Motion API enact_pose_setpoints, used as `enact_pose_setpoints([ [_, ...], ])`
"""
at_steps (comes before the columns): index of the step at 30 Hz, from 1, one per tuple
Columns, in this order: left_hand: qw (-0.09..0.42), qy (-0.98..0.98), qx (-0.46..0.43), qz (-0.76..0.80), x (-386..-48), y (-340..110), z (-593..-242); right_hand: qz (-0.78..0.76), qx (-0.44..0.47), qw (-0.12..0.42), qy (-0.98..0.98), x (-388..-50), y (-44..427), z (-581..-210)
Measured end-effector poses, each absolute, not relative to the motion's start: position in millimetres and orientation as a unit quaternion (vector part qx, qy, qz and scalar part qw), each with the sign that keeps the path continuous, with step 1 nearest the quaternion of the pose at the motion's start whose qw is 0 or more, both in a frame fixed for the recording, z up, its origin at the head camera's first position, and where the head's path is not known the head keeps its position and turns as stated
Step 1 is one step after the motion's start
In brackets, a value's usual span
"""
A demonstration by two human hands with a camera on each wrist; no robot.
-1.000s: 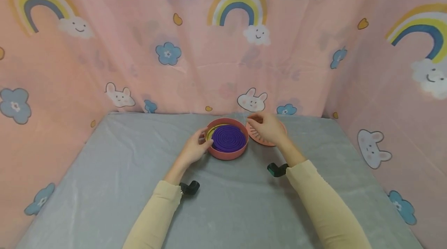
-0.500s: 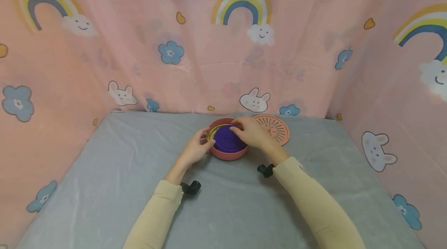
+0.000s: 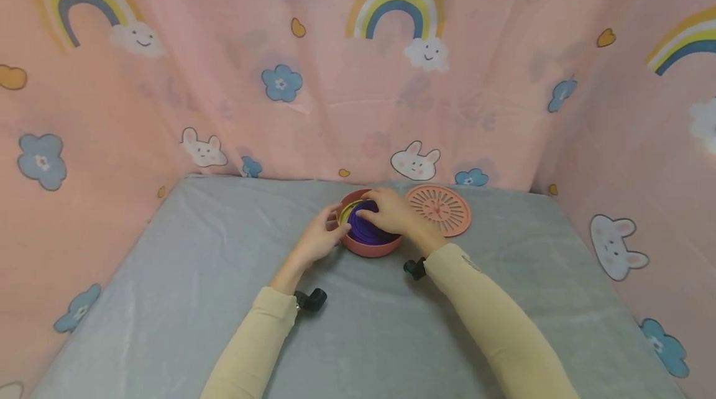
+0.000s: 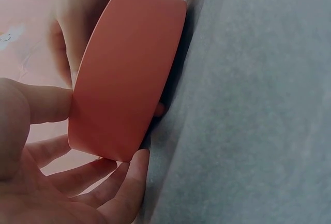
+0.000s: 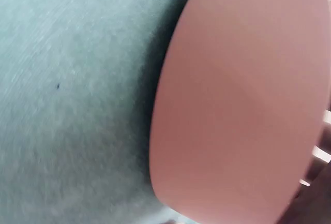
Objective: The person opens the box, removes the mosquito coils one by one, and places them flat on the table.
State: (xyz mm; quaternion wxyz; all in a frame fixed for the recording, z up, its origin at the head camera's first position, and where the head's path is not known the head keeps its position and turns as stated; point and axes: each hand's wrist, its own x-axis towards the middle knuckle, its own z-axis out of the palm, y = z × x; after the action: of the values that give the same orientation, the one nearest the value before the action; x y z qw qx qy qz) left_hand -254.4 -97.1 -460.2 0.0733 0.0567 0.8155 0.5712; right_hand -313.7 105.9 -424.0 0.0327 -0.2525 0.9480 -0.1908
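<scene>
A round coral-red box (image 3: 371, 250) stands near the back of the table, holding a purple spiral disc (image 3: 363, 229) with a yellow piece (image 3: 346, 211) beside it at the left. My left hand (image 3: 316, 240) grips the box's left side; in the left wrist view, that hand (image 4: 77, 182) has thumb and fingers around the box wall (image 4: 129, 69). My right hand (image 3: 394, 212) reaches over the box's right rim and pinches the purple disc, which looks tilted, its right part hidden by the hand. The right wrist view shows mostly the box's outer wall (image 5: 238, 100).
A slotted coral lid (image 3: 447, 212) lies flat on the grey cloth (image 3: 358, 337), just right of the box. Behind the table hangs a pink curtain (image 3: 324, 132) printed with rainbows, rabbits and flowers.
My right hand has come left from over the lid into the box and taken hold of the purple disc, which has tilted. My left hand keeps its grip on the box.
</scene>
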Motion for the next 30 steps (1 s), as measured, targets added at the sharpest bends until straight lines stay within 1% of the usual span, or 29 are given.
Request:
enact_pose_setpoints([
  [7, 0.071, 0.817, 0.062, 0.569, -256, -97, -461, -0.171, -0.241, 0.044, 0.954, -318, 103, -431],
  [13, 0.073, 0.82, 0.06, 0.565, -254, -96, -461, -0.167, -0.241, 0.033, 0.955, -319, 104, -433],
  [23, 0.068, 0.821, 0.054, 0.564, -254, -96, -460, -0.232, -0.224, 0.047, 0.945, -322, 110, -431],
  [30, 0.071, 0.821, 0.051, 0.564, -254, -97, -461, -0.257, -0.232, 0.035, 0.938, -326, 114, -427],
])
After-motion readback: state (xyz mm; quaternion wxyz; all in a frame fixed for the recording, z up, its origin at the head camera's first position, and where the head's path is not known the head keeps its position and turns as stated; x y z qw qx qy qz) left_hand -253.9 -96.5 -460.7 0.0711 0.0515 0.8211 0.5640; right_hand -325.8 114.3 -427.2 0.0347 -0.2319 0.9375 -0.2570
